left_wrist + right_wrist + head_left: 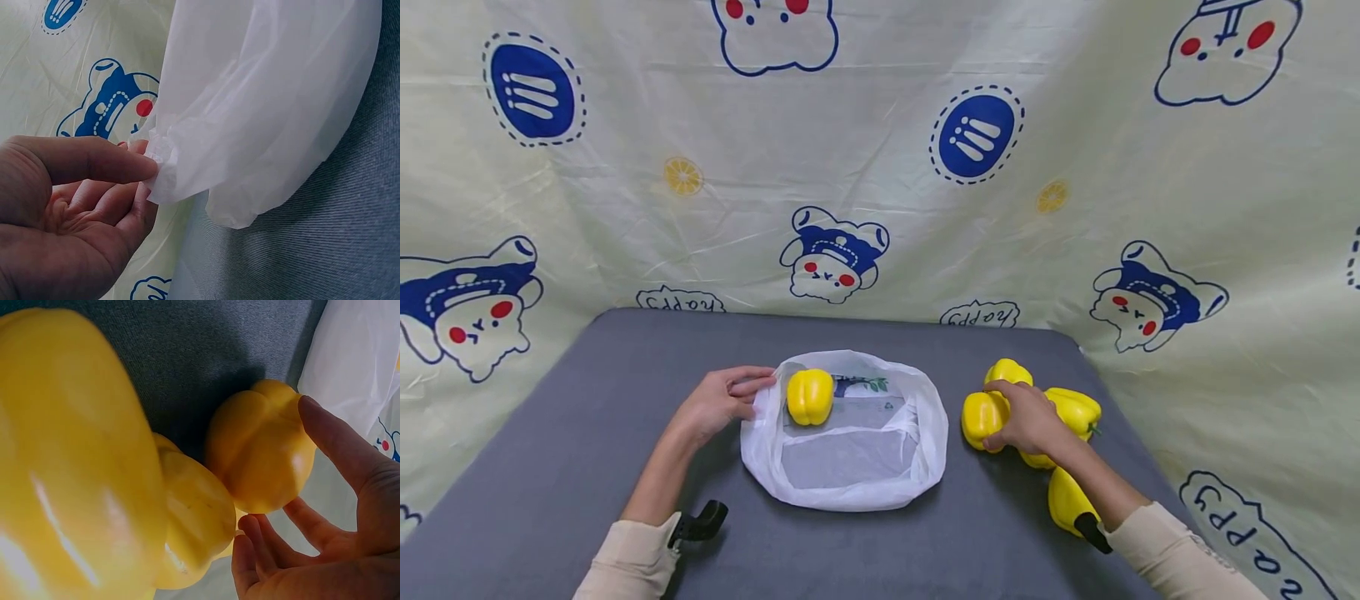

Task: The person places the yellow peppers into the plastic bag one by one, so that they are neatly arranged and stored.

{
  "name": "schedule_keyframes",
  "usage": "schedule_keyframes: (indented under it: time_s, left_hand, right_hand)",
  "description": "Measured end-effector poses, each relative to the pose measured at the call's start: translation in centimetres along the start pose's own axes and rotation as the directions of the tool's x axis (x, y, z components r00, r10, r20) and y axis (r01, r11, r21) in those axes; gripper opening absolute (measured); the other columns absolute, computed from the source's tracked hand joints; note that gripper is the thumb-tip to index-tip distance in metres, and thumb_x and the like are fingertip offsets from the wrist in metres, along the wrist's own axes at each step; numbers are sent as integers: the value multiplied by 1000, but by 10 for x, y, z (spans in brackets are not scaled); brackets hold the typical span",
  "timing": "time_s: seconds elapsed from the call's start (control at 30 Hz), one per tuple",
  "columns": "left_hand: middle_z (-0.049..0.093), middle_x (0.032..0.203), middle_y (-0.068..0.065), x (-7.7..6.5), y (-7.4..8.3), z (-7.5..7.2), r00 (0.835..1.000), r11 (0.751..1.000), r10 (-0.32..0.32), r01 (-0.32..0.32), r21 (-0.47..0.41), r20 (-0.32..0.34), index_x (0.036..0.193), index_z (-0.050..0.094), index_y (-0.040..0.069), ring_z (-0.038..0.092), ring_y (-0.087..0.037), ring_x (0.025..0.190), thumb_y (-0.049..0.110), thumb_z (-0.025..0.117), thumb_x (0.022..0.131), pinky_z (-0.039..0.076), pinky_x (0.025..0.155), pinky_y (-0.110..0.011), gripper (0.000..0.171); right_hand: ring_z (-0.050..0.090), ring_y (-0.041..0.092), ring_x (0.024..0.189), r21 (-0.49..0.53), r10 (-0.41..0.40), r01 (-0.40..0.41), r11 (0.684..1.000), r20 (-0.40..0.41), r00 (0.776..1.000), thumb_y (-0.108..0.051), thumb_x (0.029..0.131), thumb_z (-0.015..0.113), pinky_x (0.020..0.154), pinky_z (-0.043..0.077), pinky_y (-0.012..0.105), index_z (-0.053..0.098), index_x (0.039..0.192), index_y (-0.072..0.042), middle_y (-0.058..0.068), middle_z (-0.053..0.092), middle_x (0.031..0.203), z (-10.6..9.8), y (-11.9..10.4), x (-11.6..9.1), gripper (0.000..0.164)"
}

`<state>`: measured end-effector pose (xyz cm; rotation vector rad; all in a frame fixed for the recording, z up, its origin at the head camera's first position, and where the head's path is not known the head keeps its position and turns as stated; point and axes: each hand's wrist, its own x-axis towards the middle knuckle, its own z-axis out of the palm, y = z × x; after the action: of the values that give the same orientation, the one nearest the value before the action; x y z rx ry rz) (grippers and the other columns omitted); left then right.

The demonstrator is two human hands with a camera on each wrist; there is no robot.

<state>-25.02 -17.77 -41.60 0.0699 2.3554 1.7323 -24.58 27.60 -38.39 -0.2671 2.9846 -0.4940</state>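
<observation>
A white plastic bag (865, 498) lies with its mouth spread wide, and one yellow bell pepper (810, 397) sits inside at its left. My left hand (715, 406) pinches the bag's left rim between thumb and fingers; the left wrist view shows the thin plastic (250, 112) bunched at the thumb tip. To the right of the bag, my right hand (1032, 419) grips another yellow bell pepper (983, 421). In the right wrist view, the thumb lies on one side of this pepper (262, 450) and the fingers on the other.
More yellow bell peppers cluster around my right hand: one behind (1009, 372), one to the right (1075, 410) and one nearer the front (1067, 500), partly under the wrist strap. The grey tabletop (865, 558) ends at a printed curtain (880, 150).
</observation>
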Motion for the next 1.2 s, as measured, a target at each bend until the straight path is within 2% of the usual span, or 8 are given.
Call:
schedule_keyframes:
  time_s: [0.7, 1.2]
  left_hand:
    - [59, 145, -13, 0, 1, -1, 1000, 1000, -7, 7, 9, 2, 145, 54, 4, 51, -33, 140, -14, 63, 86, 52, 103, -42, 62]
    - [59, 145, -14, 1, -2, -1, 1000, 1000, -2, 2, 4, 1, 145, 54, 3, 50, -33, 140, -14, 63, 86, 50, 104, -43, 62]
  right_hand:
    - [48, 47, 117, 29, 11, -11, 1000, 10, 1000, -20, 67, 91, 95, 34, 67, 56, 139, -9, 24, 62, 129, 1, 3, 2, 80]
    - [49, 47, 116, 40, 6, -6, 999, -3, 1000, -18, 67, 91, 94, 35, 67, 57, 139, -9, 25, 62, 130, 4, 4, 2, 80]
